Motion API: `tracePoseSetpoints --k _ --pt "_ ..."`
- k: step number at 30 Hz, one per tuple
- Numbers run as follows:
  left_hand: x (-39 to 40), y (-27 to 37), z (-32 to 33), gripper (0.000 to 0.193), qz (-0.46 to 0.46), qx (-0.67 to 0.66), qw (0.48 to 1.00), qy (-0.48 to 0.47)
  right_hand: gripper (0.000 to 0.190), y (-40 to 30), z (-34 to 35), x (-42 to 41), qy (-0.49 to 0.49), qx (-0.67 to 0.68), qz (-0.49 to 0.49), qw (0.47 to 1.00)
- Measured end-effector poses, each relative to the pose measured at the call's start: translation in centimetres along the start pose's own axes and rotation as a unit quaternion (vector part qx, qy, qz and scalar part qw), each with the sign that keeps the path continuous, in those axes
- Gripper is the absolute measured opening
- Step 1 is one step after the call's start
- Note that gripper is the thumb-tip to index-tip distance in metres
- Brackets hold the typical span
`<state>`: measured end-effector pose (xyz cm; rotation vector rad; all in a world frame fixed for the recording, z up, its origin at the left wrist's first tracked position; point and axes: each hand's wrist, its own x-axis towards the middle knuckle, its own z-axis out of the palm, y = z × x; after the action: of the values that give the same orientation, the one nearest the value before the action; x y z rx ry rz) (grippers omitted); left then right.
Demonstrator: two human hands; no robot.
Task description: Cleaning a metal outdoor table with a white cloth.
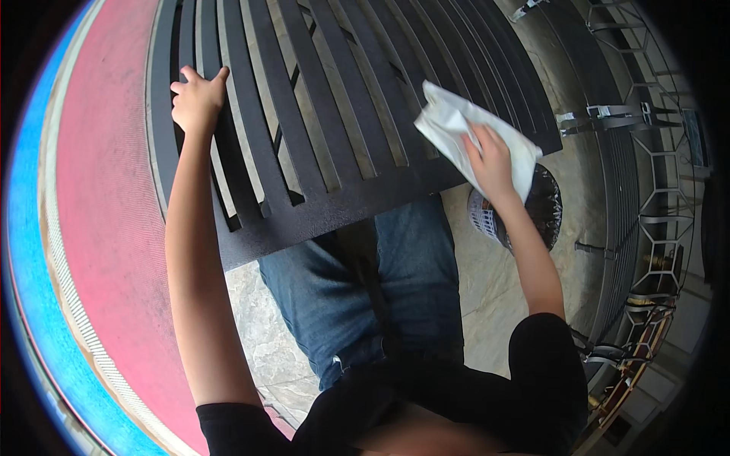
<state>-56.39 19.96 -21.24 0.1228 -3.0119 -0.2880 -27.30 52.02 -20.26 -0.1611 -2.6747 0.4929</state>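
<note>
A dark slatted metal bench or tabletop (319,214) spreads out before me, its long slats running away from my body. My left hand (198,101) rests on the slats near the left edge, fingers apart and holding nothing. On the right side, my right hand (490,159) grips a folded white cloth (450,122). The cloth lies over the slats' near right corner, and part of it extends past the edge. Where it covers the slats, they are hidden.
Beyond the cloth, a white perforated basket with a black liner (548,196) stands on the stone-look floor (485,308). Another dark slatted bench (619,188) runs along the right, beside hexagonal metal framing (661,199). Pink-red flooring (108,188) and a bright blue strip (25,228) curve along the left.
</note>
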Motion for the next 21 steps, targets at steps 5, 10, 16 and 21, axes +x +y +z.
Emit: tracePoseSetpoints --k 5,10,16,21 --pt "-0.4 -0.2 -0.2 0.080 0.001 0.027 1.000 -0.002 0.019 -0.7 -0.3 -0.7 -0.002 0.010 0.024 1.000" --pt "0.0 -0.5 -0.2 0.081 -0.003 0.034 0.999 -0.010 0.018 2.0 5.0 9.4 0.027 -0.020 -0.027 0.999" --pt "0.7 0.2 1.5 0.080 0.007 0.025 1.000 -0.012 0.021 5.7 11.8 22.6 0.098 -0.064 0.001 0.993" --pt "1.7 1.0 2.0 0.079 0.014 0.020 1.000 -0.012 0.023 6.6 12.1 23.1 0.069 -0.047 0.045 0.995"
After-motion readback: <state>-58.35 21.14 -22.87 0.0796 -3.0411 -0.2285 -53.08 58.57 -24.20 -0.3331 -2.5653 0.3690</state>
